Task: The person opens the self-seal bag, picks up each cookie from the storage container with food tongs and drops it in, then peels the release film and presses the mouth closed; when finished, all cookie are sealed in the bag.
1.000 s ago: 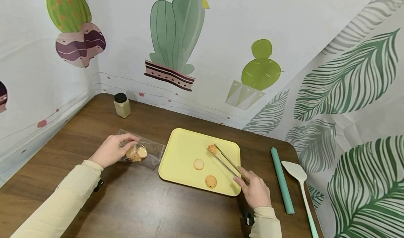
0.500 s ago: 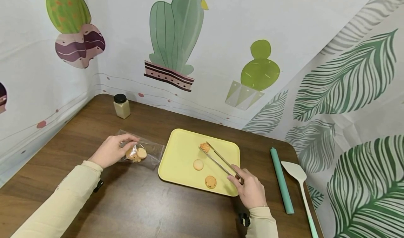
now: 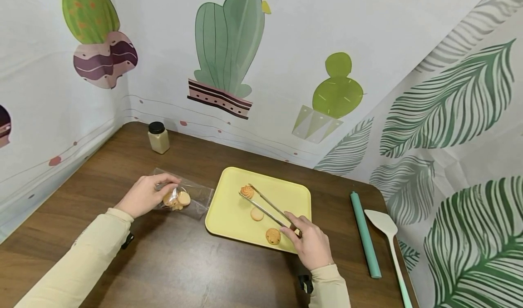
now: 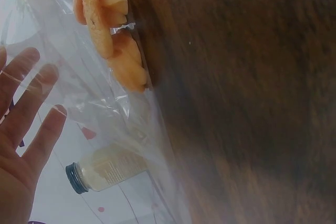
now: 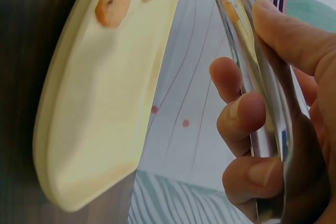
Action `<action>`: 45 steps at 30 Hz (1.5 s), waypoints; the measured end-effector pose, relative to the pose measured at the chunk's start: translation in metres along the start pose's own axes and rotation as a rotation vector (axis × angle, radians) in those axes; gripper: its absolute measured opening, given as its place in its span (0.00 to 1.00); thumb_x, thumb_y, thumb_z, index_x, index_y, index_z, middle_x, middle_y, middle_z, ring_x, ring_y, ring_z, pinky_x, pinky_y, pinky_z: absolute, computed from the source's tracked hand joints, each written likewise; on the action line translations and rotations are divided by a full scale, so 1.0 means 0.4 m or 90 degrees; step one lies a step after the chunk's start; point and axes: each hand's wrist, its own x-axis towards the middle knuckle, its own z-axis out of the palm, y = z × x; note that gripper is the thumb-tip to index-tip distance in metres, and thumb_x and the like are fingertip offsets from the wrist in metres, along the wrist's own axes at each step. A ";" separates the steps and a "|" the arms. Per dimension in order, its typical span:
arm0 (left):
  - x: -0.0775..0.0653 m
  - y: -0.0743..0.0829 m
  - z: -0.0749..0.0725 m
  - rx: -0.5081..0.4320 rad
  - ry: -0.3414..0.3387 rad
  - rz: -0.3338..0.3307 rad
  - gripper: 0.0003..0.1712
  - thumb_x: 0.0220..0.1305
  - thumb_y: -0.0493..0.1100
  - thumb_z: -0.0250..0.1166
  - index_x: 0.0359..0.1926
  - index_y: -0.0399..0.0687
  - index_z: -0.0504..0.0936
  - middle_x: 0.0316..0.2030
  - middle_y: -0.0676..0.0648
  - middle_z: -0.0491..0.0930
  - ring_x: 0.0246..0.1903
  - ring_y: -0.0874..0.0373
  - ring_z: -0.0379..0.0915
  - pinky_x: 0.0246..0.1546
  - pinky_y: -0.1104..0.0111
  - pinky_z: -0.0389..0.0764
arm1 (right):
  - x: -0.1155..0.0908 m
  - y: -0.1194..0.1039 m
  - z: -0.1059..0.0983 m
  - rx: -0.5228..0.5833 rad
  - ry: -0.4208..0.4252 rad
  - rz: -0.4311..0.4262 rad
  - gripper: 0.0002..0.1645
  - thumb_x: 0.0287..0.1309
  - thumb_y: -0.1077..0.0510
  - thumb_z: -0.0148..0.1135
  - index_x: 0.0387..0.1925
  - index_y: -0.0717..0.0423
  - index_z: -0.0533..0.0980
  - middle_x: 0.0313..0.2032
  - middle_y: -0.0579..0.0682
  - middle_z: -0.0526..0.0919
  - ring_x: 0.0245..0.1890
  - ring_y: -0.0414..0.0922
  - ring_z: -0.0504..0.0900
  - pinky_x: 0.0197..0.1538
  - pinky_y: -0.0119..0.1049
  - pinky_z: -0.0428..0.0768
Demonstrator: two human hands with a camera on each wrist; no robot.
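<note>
My right hand [image 3: 312,244] holds metal tongs [image 3: 267,208], thumb on one side and curled fingers on the other, as the right wrist view shows. A swirled cookie [image 3: 247,191] is pinched between the tong tips, over the yellow tray [image 3: 229,217]. On that tray lie a pale round cookie [image 3: 257,214] and a browner round cookie with dark spots [image 3: 273,236]. My left hand [image 3: 143,193] holds the edge of a clear plastic bag [image 3: 196,194] between thumb and fingers. Several cookies [image 4: 105,24] are inside the bag, left of the tray.
A square jar [image 3: 159,140] with a black lid stands at the back left of the wooden table [image 3: 184,262]. A green rolling pin [image 3: 365,235] and a white spatula [image 3: 382,220] with a green handle lie along the right side. A patterned cloth hangs behind.
My right hand has moved left over the tray, carrying the swirled cookie in the tongs from the tray's right part toward its middle. My left hand and the bag have stayed in place.
</note>
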 end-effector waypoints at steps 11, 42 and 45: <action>-0.003 -0.002 -0.001 0.000 -0.004 -0.005 0.08 0.67 0.40 0.64 0.46 0.51 0.86 0.44 0.48 0.85 0.31 0.60 0.73 0.32 0.66 0.72 | 0.014 -0.049 0.023 0.014 -0.019 -0.062 0.25 0.56 0.46 0.69 0.55 0.45 0.80 0.28 0.30 0.72 0.19 0.29 0.64 0.18 0.27 0.62; -0.002 0.007 -0.010 -0.009 -0.028 -0.023 0.10 0.68 0.36 0.62 0.48 0.45 0.85 0.45 0.46 0.85 0.39 0.56 0.78 0.35 0.63 0.74 | 0.067 -0.128 0.084 0.021 -0.068 -0.129 0.23 0.58 0.42 0.66 0.53 0.45 0.81 0.28 0.34 0.74 0.19 0.31 0.66 0.22 0.28 0.66; -0.003 0.007 -0.011 -0.010 -0.033 -0.027 0.10 0.68 0.36 0.62 0.48 0.45 0.84 0.46 0.46 0.85 0.39 0.56 0.78 0.34 0.63 0.74 | 0.070 -0.132 0.091 0.020 -0.080 -0.134 0.24 0.59 0.42 0.65 0.54 0.45 0.81 0.28 0.36 0.76 0.18 0.31 0.64 0.21 0.28 0.65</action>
